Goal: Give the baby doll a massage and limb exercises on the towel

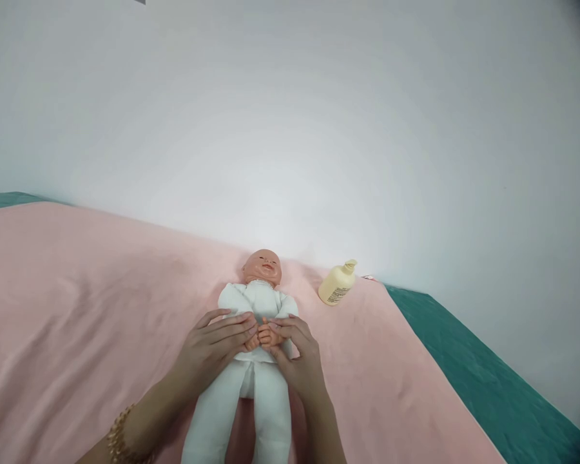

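A baby doll (258,298) in a white suit lies face up on a pink blanket (77,309), head toward the wall. My left hand (212,351) rests on the doll's belly from the left, fingers stretched toward the doll's small hands (265,336). My right hand (297,354) comes from the right, its fingers curled round those small hands at the doll's middle. A gold bracelet (118,438) sits on my left wrist.
A pale yellow pump bottle (337,283) lies on its side on the blanket, to the right of the doll's head. A teal sheet (488,386) shows under the blanket at the right and far left. A white wall (290,129) rises behind.
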Demonstrator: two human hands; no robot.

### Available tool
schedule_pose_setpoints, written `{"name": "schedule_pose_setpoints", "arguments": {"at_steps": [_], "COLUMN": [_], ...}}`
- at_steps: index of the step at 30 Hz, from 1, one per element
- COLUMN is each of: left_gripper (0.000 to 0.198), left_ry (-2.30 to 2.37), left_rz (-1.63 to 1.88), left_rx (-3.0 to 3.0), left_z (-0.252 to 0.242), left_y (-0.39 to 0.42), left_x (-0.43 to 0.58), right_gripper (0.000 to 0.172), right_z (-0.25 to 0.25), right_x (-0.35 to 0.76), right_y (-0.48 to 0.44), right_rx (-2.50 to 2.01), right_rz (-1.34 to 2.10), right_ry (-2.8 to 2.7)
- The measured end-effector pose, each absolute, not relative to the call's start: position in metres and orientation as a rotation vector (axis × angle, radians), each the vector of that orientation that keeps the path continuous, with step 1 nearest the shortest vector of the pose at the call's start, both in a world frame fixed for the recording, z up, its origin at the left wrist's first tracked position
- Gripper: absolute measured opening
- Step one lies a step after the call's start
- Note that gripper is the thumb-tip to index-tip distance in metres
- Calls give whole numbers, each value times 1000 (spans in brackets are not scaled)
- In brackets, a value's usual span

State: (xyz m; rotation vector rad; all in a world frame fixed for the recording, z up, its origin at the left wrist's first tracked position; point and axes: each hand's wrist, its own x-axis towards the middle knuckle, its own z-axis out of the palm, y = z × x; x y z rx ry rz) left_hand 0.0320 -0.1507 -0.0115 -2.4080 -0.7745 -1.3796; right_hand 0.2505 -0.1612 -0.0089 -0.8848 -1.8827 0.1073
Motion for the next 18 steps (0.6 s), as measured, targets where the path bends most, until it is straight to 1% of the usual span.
{"name": "schedule_pose_setpoints", "arguments": {"at_steps": [4, 7, 10, 13, 16, 18], "left_gripper": [26, 26, 27, 26, 30, 33], "left_ry": [-772, -854, -1156, -1615, -2044, -2158], "left_rz": [-1423, -1579, -1821, -2103, -2445, -2708], "left_rx": [-2367, -2299, -2217, -2051, -1632, -1267], "left_z": [-10, -12, -14, -13, -5, 3], "left_y": [-151, -153, -155, -153, -147, -143], "left_x": [33, 34, 30, 19, 6, -1], "right_gripper": [29, 31, 34, 39, 45, 50], "right_z": [-9, -10, -10, -7, 1, 5], "right_x": [249, 250, 253, 257, 263, 269], "right_y": [-161, -163, -165, -166, -165, -162], "right_rx": [-889, -934, -1051, -1136, -1145, -1155], "right_rz": [123, 161, 272, 330, 329, 328], "right_ry": [-1861, -1752, -1550, -1308, -1006, -792]}}
